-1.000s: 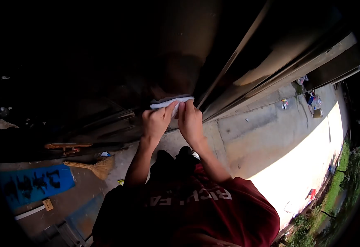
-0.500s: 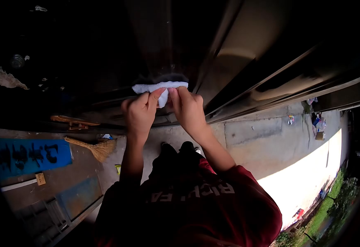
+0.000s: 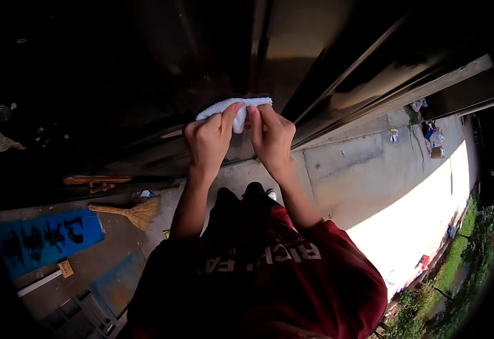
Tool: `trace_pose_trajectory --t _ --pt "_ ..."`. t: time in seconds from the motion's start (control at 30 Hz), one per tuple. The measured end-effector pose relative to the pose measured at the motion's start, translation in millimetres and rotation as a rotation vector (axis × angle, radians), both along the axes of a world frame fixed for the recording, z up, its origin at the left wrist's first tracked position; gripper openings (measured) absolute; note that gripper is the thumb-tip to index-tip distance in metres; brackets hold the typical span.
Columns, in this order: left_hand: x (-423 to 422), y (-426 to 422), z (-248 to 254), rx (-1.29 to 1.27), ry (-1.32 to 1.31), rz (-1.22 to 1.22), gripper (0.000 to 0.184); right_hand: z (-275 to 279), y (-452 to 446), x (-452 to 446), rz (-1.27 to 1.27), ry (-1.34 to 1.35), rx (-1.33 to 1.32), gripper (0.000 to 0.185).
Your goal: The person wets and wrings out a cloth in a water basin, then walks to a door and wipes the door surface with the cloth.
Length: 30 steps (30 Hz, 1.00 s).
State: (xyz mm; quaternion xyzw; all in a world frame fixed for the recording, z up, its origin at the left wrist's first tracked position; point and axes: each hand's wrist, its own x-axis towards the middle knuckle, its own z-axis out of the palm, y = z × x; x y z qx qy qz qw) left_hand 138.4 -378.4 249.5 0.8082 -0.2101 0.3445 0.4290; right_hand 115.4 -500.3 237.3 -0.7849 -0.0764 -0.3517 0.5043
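A folded white cloth (image 3: 224,105) is pinched between my two hands, its long edge lying along a dark, glossy panel (image 3: 202,68). My left hand (image 3: 208,138) grips the cloth's left part, thumb on top and fingers curled beneath. On the right part, my right hand (image 3: 273,135) is closed in the same way, its thumb close to the other thumb. A short flap of cloth hangs down between the thumbs. The fingertips under the cloth are hidden.
A straw broom (image 3: 137,213) and a blue board with black writing (image 3: 49,240) lie to the left, near a wooden stool-like piece (image 3: 97,180). Concrete floor (image 3: 354,169) stretches right, with litter (image 3: 434,135) and a sunlit strip. Green plants (image 3: 473,265) border it.
Both hands and the cloth have shifted slightly right and up in view. The surroundings have turned a little as the head moved. The grip on the cloth is the same.
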Motion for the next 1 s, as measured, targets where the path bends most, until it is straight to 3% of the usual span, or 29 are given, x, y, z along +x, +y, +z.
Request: trace_pose_trajectory --t 0.07,0.2,0.27,0.33,0.37,0.43,0.5,0.6,0.7,0.73,0.87,0.93,1.0 --pt "-4.2 -9.9 26.4 0.067 0.123 -0.037 0.030 21.8 -13.8 -0.3 -0.069 0.019 -0.065 0.014" --pt "-8.0 -13.5 4.7 0.137 0.222 -0.091 0.026 -10.9 -15.5 -7.4 -0.071 0.095 0.006 0.015" --pt "-10.4 -17.7 -38.3 0.206 0.433 -0.140 0.021 -63.2 -19.9 -11.4 -0.075 0.161 0.025 0.015" --pt "-7.6 -26.7 -96.1 0.164 0.614 -0.180 0.023 -138.2 -25.3 -15.0 -0.127 0.474 -0.081 0.011" --pt "-8.2 -27.3 -132.1 0.166 0.616 -0.179 0.023 -174.2 -25.6 -17.1 -0.126 0.476 -0.078 0.011" --pt "-4.6 -27.0 -199.7 0.396 0.879 -0.117 0.027 -236.9 -26.3 -12.0 -0.086 0.518 -0.149 0.006" --pt "-5.8 -21.0 -247.4 0.362 0.892 -0.110 0.027 -278.1 -21.7 -9.6 -0.052 0.463 -0.165 0.005" --pt "-7.6 -20.3 -234.5 0.296 0.889 -0.082 0.031 -293.3 -21.1 -6.3 -0.023 0.439 -0.174 0.005" --pt "-5.6 -2.7 -218.3 0.378 0.754 -0.067 0.034 -240.9 -23.6 -4.2 -0.011 0.479 -0.205 0.011" --pt "-7.9 0.3 -188.4 0.387 0.718 -0.060 0.031 -220.1 -26.0 -3.6 0.058 0.454 -0.186 0.014" --pt "-13.1 15.3 -112.5 0.123 0.352 0.068 0.029 -108.6 -8.5 -4.2 0.236 0.324 -0.002 0.019" --pt "-17.5 19.4 -74.1 0.137 0.398 0.107 0.034 -74.6 -0.7 0.0 0.276 0.373 -0.159 0.018" --pt "-16.3 26.7 -82.6 0.182 0.491 0.124 0.037 -82.1 5.3 3.1 0.298 0.401 -0.119 0.019"
